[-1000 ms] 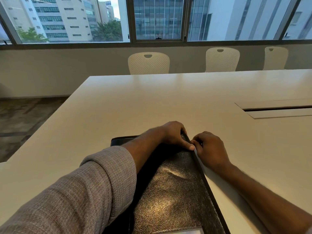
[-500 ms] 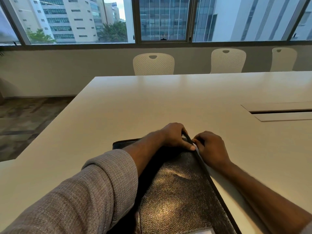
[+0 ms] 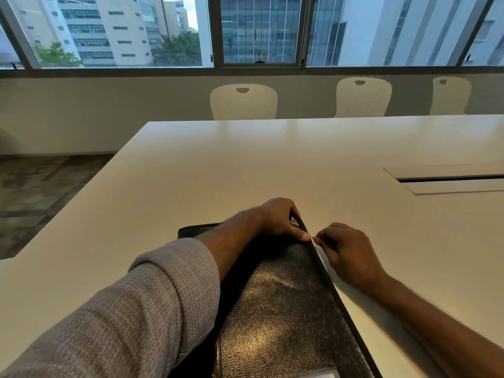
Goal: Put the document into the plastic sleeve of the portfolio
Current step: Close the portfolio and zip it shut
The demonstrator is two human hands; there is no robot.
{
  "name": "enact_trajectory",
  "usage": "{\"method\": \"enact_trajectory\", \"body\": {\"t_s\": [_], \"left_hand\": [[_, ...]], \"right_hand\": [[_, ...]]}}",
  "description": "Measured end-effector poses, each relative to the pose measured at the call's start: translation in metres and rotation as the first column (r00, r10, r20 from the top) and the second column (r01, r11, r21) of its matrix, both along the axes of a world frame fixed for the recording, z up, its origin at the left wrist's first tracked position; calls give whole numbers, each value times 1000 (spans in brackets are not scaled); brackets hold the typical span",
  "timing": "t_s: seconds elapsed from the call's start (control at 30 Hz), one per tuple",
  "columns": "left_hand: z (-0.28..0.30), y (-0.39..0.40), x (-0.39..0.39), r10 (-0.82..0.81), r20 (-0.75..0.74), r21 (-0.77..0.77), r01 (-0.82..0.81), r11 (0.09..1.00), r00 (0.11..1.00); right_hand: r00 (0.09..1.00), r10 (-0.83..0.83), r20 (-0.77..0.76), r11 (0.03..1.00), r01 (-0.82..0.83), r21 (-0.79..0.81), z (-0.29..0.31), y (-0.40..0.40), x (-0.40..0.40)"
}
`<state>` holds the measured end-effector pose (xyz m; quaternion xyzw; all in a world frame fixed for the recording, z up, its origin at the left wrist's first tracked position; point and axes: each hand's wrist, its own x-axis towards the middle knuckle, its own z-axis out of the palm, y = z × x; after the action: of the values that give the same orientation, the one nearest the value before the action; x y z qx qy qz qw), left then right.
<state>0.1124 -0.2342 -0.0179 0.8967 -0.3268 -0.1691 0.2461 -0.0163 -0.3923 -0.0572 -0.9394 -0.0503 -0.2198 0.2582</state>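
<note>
You have the portfolio lying closed on the table, right in front of you at the near edge, its far end angled a little away to the left. Your left hand rests on its far right corner, your sleeve crossing over its left side. Your right hand lies on the table just right of the portfolio's right edge, fingertips meeting your left thumb at that edge. Further right, set into the table, is a hatch. Beyond the table's far edge stand three chairs, and behind them the windows.
</note>
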Motion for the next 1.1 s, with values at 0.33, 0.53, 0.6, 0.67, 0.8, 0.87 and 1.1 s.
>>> {"method": "enact_trajectory", "body": {"t_s": [0.33,0.53,0.6,0.67,0.8,0.87,1.1], "left_hand": [[11,0,-8,-17,-39,-36,16,999,999],[10,-5,-15,-46,-27,-49,45,998,999],[9,-4,-14,-42,-33,-58,40,998,999],[8,-3,-13,-36,-37,-58,34,998,999],[5,0,-9,36,-80,-124,-46,991,996],[4,0,-6,76,-111,-164,-94,982,991],[0,-7,2,379,-176,-191,-409,892,909]], "right_hand": [[997,-72,37,997,72,1,-3,-2,-3],[994,-100,31,995,101,-19,2,2,26],[997,-76,20,997,76,-7,2,1,33],[999,-37,7,999,37,11,3,-2,41],[999,42,-32,999,-40,34,8,-5,55],[995,85,-56,996,-83,33,10,-4,63],[976,168,-136,986,-163,47,19,-2,82]]}}
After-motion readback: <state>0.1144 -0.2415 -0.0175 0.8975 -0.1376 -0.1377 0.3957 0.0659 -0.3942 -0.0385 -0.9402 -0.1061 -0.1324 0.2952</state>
